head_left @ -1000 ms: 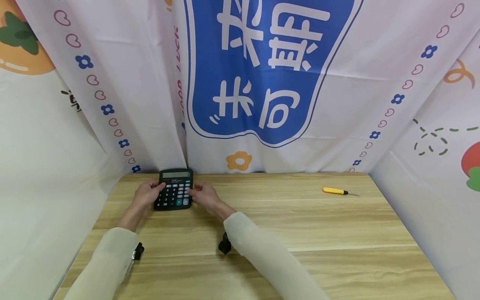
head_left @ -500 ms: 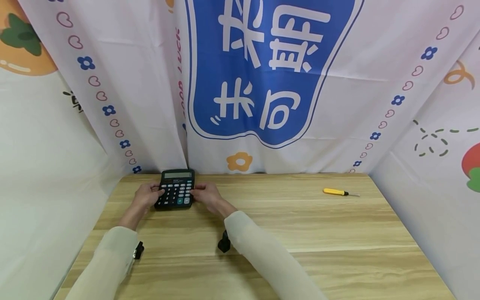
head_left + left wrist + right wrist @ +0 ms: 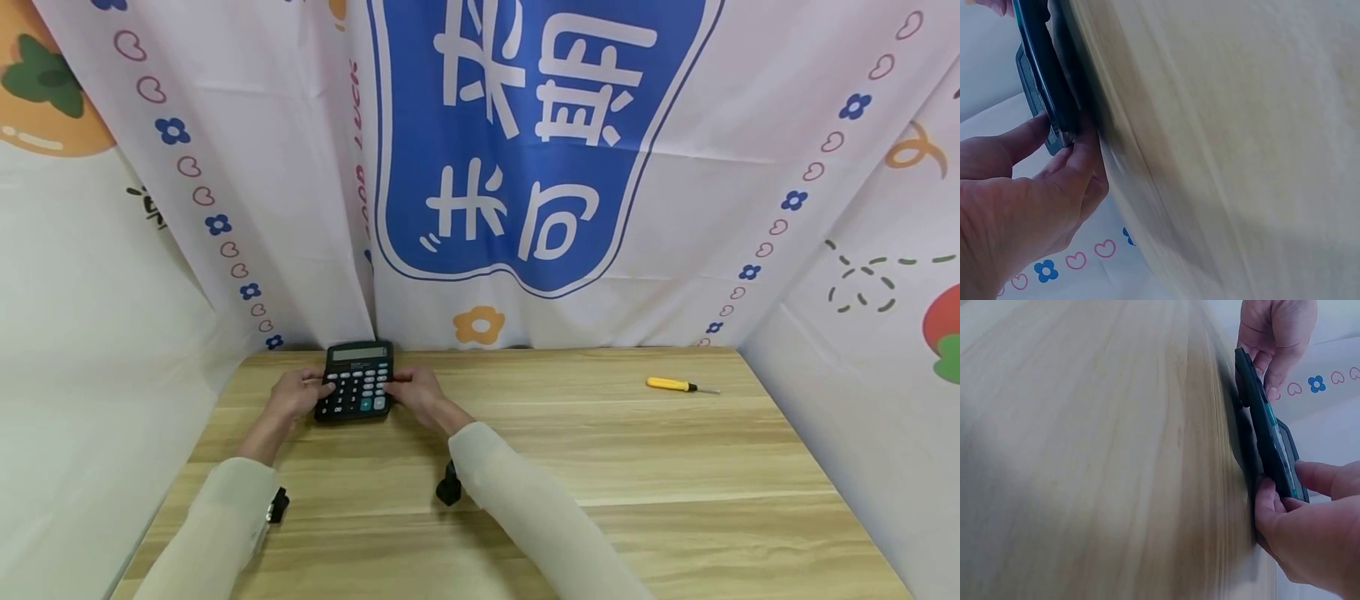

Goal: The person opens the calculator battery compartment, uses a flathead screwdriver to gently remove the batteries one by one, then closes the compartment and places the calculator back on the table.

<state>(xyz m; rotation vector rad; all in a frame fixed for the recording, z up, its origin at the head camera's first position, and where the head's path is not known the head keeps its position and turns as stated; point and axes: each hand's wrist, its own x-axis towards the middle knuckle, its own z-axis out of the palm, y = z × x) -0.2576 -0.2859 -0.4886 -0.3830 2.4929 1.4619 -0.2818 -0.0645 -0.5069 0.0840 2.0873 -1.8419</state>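
A black calculator (image 3: pixel 358 383) with a grey display and mostly dark and white keys is at the back left of the table. My left hand (image 3: pixel 295 396) grips its left edge, thumb over the keys and fingers curled beneath, as the left wrist view shows. On the opposite edge my right hand (image 3: pixel 417 393) pinches it the same way, thumb on top. In the right wrist view the calculator (image 3: pixel 1267 425) is seen from the side, its underside close over the table, with a shadow below it.
A yellow-handled screwdriver (image 3: pixel 670 383) lies on the wooden table (image 3: pixel 570 458) at the back right. Right behind the table's far edge hangs a printed white curtain (image 3: pixel 315 250) with a blue panel. White printed sheets also flank both sides.
The calculator has shifted slightly to the right, both hands still holding its edges. My left thumb sits a little lower on the keys than before. The screwdriver has stayed put.
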